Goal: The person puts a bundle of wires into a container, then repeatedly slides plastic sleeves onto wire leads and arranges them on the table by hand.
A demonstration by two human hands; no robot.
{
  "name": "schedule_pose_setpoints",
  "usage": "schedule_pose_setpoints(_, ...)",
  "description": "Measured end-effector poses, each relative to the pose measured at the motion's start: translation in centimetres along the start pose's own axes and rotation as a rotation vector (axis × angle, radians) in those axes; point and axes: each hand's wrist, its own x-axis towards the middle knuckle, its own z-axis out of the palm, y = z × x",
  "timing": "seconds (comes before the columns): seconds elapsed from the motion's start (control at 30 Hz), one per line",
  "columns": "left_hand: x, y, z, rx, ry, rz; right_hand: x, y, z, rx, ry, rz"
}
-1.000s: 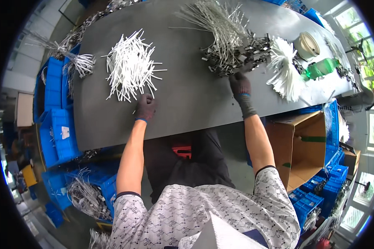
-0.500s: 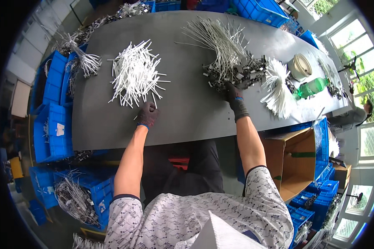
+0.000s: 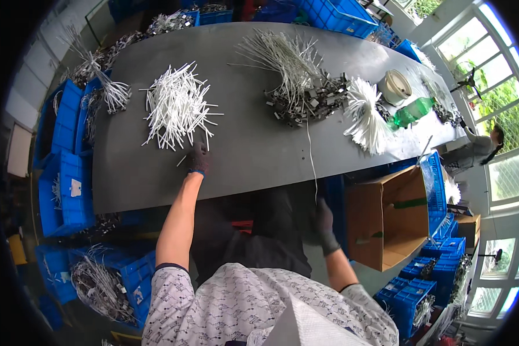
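Observation:
My left hand [image 3: 198,158], in a dark glove, is closed at the near edge of a heap of short white tubes [image 3: 179,109] on the grey table. One short white tube [image 3: 181,160] pokes out at its left side, seemingly held in the fingers. Off the table's front edge, my gloved right hand [image 3: 324,224] is closed and somewhat blurred. A thin pale cable [image 3: 311,153] runs taut from its fingers up over the edge to a bundle of cables [image 3: 285,60] with dark and metallic connector ends [image 3: 308,102].
On the right of the table [image 3: 236,155] lie a sheaf of white tubes [image 3: 364,115], a whitish tub [image 3: 395,88] and a green bottle [image 3: 414,112]. An open cardboard box [image 3: 366,219] stands below right. Blue crates [image 3: 66,193] line the left side. Another person [image 3: 478,147] is at far right.
My right hand has drawn back from the connector heap to below the table's edge, pulling a cable out. My left hand stays by the tubes. The whole view has shifted slightly.

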Motion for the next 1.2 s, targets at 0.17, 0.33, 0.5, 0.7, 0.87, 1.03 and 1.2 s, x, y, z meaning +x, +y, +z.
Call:
schedule_pose_setpoints(0.17, -1.6, 5.9, 3.3, -0.238, -0.226, -0.426, -14.6, 11.7, -2.3, -0.441, -0.484, 0.129)
schedule_pose_setpoints(0.33, -6.5, 14.7, 2.8, -0.970, -0.614, -0.769, -18.6, 13.8, -1.8, -0.366, -0.388, 0.179)
schedule_pose_setpoints(0.5, -7.8, 23.5, 2.8, -1.321, -0.677, -0.579, -9.3, 6.4, -0.4, -0.177, -0.251, 0.002)
schedule_pose_setpoints(0.7, -3.9, 29.9, 2.5, -1.413, -0.187, -0.513, -2.7, -1.2, -0.7, -0.300, -0.295, -0.100)
schedule_pose_setpoints(0.87, -0.7, 32.2, -1.5, -1.411, 0.058, -0.305, -3.4, 2.9, -1.6, -0.406, -0.425, -0.011)
schedule_pose_setpoints(1.03, 0.0, 31.7, -1.9, -1.342, 0.159, -0.198, -5.1, 4.6, -1.4, -0.376, -0.460, 0.090)
schedule_pose_setpoints(1.2, -1.2, 31.6, -1.5, -1.287, 0.017, -0.256, -4.8, 2.9, -1.6, -0.378, -0.453, 0.060)
